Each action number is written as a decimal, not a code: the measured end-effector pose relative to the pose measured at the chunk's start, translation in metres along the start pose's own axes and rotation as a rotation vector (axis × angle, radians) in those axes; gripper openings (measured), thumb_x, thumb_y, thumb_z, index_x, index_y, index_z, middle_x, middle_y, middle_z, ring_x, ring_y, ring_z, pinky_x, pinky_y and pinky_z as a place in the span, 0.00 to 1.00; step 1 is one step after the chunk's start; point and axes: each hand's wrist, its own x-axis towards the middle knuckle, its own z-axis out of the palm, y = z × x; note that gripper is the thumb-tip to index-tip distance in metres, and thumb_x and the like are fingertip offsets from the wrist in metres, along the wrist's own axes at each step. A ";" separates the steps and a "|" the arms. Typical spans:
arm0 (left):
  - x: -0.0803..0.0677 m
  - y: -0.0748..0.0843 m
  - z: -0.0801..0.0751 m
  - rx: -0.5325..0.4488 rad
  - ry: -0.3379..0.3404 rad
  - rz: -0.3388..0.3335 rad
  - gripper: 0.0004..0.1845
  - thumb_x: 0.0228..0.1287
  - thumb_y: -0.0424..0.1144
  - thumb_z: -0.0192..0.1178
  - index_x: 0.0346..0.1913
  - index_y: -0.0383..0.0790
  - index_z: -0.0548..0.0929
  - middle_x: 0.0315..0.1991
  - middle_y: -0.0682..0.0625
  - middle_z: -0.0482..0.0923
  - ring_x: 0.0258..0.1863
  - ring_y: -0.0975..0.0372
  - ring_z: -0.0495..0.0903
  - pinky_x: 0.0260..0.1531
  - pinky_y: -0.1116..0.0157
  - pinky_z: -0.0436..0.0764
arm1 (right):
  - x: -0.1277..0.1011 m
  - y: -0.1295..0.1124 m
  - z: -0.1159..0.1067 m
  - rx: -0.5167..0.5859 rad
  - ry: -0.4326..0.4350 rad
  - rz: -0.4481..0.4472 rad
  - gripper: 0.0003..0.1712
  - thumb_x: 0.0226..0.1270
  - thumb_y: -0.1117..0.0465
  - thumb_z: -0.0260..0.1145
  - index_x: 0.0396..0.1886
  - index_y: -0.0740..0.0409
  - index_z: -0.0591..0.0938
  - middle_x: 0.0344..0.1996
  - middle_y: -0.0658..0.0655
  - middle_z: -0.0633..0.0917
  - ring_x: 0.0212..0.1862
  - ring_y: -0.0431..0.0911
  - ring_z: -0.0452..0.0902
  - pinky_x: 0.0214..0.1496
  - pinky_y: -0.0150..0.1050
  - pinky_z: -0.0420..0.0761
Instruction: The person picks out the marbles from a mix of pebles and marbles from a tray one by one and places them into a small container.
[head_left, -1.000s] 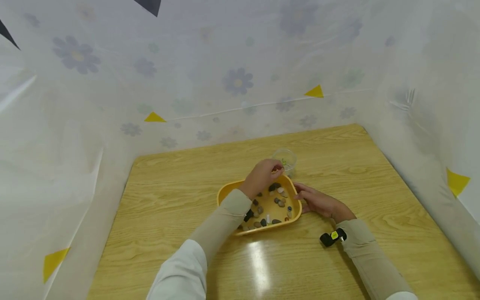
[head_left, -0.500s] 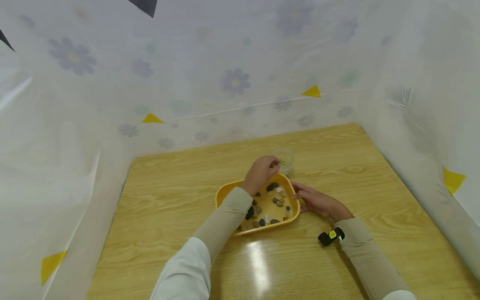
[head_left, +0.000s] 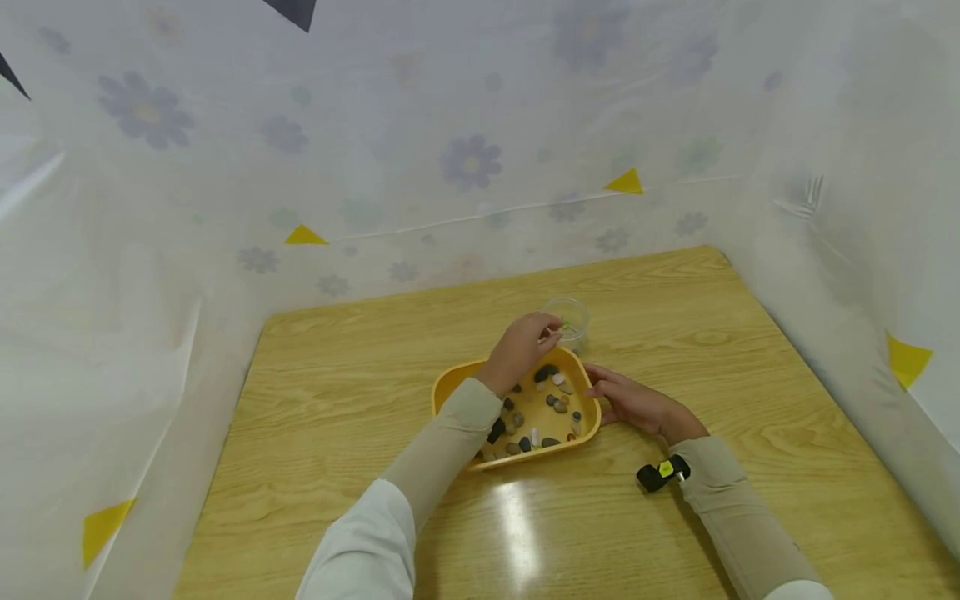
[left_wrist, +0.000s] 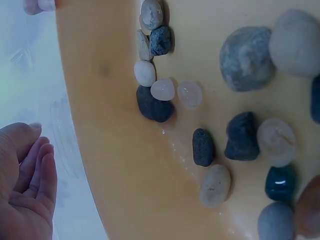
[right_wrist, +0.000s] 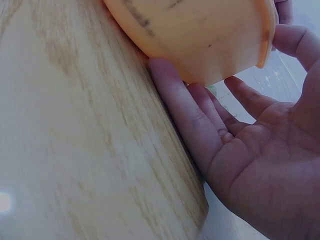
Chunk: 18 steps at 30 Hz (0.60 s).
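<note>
A yellow-orange tray (head_left: 540, 414) holds several small stones, among them a dark stone (left_wrist: 202, 147) and a teal stone (left_wrist: 281, 183). My left hand (head_left: 519, 348) reaches across it to the rim of a small clear cup (head_left: 577, 314). Thumb and fingertips of that hand (left_wrist: 27, 175) lie close together with curled fingers beyond the tray; I cannot tell whether something small is between them. My right hand (head_left: 637, 406) grips the tray's right end from outside, thumb near the rim and fingers (right_wrist: 182, 107) curved against the wall and lower edge.
Bits of green show inside the clear cup. The wooden table (head_left: 360, 358) extends around the tray on all sides. Pale flower-patterned sheeting (head_left: 375, 167) hangs along its back and sides. The left forearm covers part of the tray.
The left hand stays by the cup's rim, its fingers shifting slightly. The right hand keeps its grip on the tray, which stays in place; the head view has shifted a little.
</note>
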 end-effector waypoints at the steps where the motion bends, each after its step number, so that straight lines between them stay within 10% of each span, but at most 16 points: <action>1: -0.001 0.000 0.000 0.001 -0.001 0.007 0.14 0.68 0.41 0.55 0.52 0.40 0.79 0.46 0.53 0.78 0.40 0.67 0.77 0.42 0.72 0.76 | 0.000 0.000 0.000 -0.001 0.002 0.001 0.34 0.72 0.62 0.47 0.74 0.52 0.47 0.70 0.61 0.50 0.60 0.56 0.66 0.49 0.55 0.76; 18: -0.015 0.002 0.004 -0.070 -0.252 0.047 0.08 0.66 0.40 0.57 0.43 0.41 0.82 0.37 0.54 0.80 0.33 0.71 0.76 0.35 0.78 0.74 | -0.001 -0.002 0.001 -0.015 0.019 0.016 0.34 0.72 0.63 0.46 0.74 0.50 0.46 0.71 0.61 0.50 0.62 0.56 0.64 0.50 0.55 0.76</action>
